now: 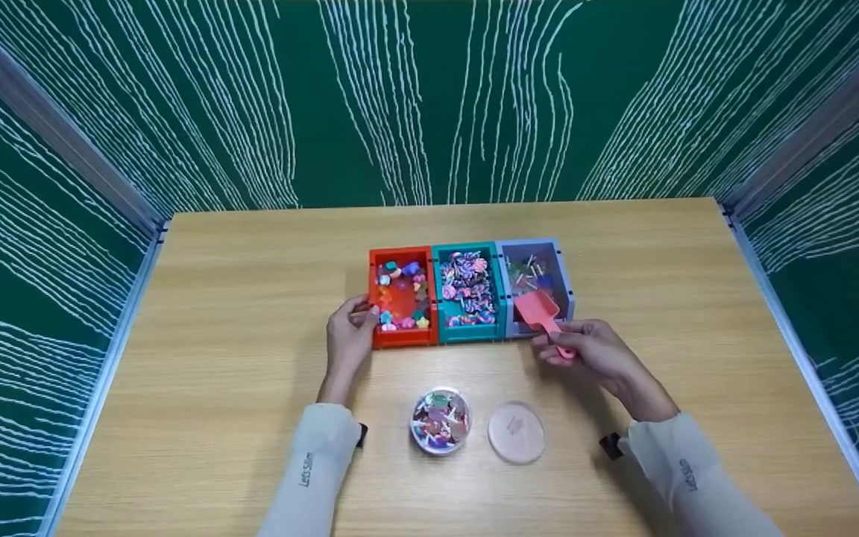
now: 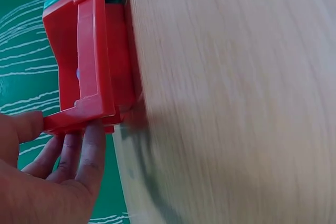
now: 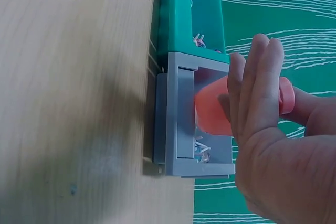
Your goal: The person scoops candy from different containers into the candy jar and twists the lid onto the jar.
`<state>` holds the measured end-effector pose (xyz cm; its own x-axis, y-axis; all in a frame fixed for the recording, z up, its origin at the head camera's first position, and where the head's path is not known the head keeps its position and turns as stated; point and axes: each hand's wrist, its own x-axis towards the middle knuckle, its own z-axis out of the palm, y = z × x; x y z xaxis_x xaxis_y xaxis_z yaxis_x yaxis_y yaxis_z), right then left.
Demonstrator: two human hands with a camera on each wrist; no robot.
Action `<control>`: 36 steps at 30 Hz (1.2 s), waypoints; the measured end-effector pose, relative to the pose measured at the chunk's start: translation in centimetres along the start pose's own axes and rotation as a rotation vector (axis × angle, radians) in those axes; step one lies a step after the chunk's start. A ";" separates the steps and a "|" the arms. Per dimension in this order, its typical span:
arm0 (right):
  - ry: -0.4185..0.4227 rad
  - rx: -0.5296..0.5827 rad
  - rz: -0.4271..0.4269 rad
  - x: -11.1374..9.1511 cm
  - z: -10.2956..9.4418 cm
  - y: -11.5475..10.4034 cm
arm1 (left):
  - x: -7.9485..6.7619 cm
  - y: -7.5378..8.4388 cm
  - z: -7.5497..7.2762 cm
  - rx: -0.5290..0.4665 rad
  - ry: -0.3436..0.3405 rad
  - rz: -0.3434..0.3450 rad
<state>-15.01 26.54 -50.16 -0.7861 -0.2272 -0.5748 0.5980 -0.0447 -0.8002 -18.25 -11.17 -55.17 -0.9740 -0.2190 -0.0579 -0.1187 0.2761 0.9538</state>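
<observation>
My left hand [image 1: 350, 339] holds the left wall of a red bin [image 1: 405, 340], thumb at the rim and fingers against the outside. Small colourful charms lie in that bin. My right hand [image 1: 597, 356] grips a pink scoop [image 1: 537, 307] by its handle, and the scoop's blade is over the front part of a grey bin [image 1: 565, 280]. A few small pieces lie inside the grey bin. Between these two stands a teal bin [image 1: 467, 248], joined in the row and filled with many striped pieces. In the right wrist view the fingers partly hide the scoop [image 3: 212, 108].
A round clear tub [image 1: 440, 421] full of mixed colourful pieces stands on the wooden table [image 1: 250, 313], in front of the bins. To its right lies a round clear lid [image 1: 517, 432]. Green panels with white lines [image 1: 429, 104] surround the table's back and sides.
</observation>
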 end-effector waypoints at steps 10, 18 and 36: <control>-0.038 0.045 0.011 0.6 0.3 -0.8 | 0.2 0.0 -0.2 -0.006 0.006 -0.006; -0.078 0.135 0.043 1.0 0.2 -2.1 | 0.4 0.1 -0.3 -0.006 0.014 -0.015; 0.008 0.266 0.128 3.3 1.0 -3.1 | 0.5 0.1 -0.2 -0.019 0.001 -0.053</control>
<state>-19.30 24.90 -49.42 -0.7019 -0.2399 -0.6707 0.7118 -0.2694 -0.6486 -18.69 -11.48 -55.02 -0.9664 -0.2333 -0.1083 -0.1665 0.2462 0.9548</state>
